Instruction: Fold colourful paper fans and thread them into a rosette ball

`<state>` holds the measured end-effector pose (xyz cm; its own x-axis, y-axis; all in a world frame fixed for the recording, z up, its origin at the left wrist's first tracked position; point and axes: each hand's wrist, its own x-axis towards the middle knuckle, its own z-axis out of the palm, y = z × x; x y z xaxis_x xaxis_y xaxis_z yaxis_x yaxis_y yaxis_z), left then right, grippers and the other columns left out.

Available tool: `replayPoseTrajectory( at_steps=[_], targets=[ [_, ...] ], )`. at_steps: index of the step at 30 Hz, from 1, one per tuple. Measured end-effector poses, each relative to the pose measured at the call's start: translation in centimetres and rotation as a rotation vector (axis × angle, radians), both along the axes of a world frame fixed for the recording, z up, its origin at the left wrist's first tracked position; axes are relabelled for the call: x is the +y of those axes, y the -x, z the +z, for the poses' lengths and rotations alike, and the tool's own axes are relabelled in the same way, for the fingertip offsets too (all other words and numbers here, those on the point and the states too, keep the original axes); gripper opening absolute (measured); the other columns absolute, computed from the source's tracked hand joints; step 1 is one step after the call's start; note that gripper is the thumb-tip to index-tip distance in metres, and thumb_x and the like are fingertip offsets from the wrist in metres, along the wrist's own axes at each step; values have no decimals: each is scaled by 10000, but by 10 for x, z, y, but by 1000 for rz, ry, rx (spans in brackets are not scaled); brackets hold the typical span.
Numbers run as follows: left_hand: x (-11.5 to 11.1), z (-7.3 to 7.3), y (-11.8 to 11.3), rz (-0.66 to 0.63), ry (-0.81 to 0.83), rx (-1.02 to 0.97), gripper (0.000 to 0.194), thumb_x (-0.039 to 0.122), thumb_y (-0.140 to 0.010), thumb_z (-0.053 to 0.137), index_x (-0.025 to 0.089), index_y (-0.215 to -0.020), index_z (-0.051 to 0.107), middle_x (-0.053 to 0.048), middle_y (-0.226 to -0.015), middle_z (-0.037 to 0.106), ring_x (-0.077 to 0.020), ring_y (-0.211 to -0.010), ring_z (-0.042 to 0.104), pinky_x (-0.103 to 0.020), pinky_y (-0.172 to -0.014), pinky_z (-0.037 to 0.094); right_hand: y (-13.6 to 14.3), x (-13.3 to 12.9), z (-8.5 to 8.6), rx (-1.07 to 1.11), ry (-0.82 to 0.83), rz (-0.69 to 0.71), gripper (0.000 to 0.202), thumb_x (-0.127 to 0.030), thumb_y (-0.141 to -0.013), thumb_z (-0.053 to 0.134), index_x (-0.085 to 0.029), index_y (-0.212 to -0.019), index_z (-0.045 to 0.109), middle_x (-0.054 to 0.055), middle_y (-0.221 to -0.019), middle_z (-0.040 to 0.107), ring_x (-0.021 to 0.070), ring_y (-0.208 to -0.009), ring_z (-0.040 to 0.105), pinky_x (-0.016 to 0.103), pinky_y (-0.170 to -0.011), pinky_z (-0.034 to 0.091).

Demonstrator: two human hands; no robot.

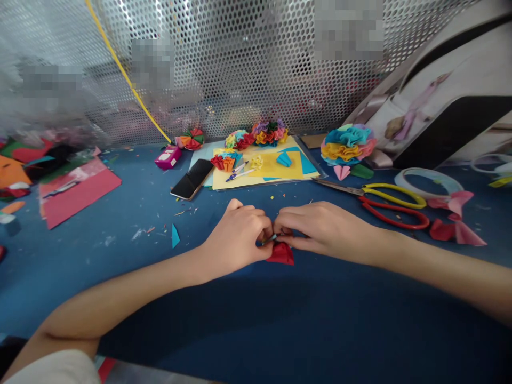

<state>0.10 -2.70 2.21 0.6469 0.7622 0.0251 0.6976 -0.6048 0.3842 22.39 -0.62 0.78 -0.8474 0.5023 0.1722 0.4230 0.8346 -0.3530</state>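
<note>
Fingers of the left hand (pixel 242 230) and right hand (pixel 320 228) pinch the red paper (pixel 283 255), left of the scissors (pixel 360 191); light, even pressure should avoid crushing it.

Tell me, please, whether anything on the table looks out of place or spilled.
Slightly: a stray blue paper triangle lies left of the left hand, with whitish smears and tiny scraps nearby, like unswept litter.

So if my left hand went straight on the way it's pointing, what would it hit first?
Most likely your right hand: its fingertips lie just ahead, above the red paper. Whether your left hand already touches them is hard to tell.
</note>
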Motion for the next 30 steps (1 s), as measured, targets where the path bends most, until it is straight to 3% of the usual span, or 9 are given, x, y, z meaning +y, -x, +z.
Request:
replayPoseTrajectory(
  at_steps=[4,12,20,30],
  targets=[
    [0,0,0,-16,36,-15,149,230,-886,690,173,-755,653,33,-757,680,-170,-807,606,-362,-800,249,1,1,0,43,37,-17,184,-288,-1040,541,-194,-903,621,11,-842,664,144,-693,607,271,-624,381],
    [1,0,-2,-8,34,-19,153,204,-834,716,162,-720,624,46,-719,642,-152,-765,603,-352,-790,259,2,1,13,93,185,-112,214,-337,-1014,558,-203,-915,692,13,-850,687,151,-736,612,269,-644,381],
    [0,2,-3,12,27,17,99,207,-842,679,166,-753,672,30,-740,646,-153,-761,587,-352,-803,275,4,1,15,-14,348,-205,110,-337,-878,713,-233,-866,678,-33,-812,696,138,-698,593,255,-613,343],
    [0,5,0,-47,-7,-40,132,185,-900,633,199,-800,718,31,-834,727,-157,-825,626,-364,-810,269,6,-3,6,80,213,-236,95,-147,-809,658,-218,-746,655,-25,-768,649,133,-697,586,247,-592,326]
  ],
)
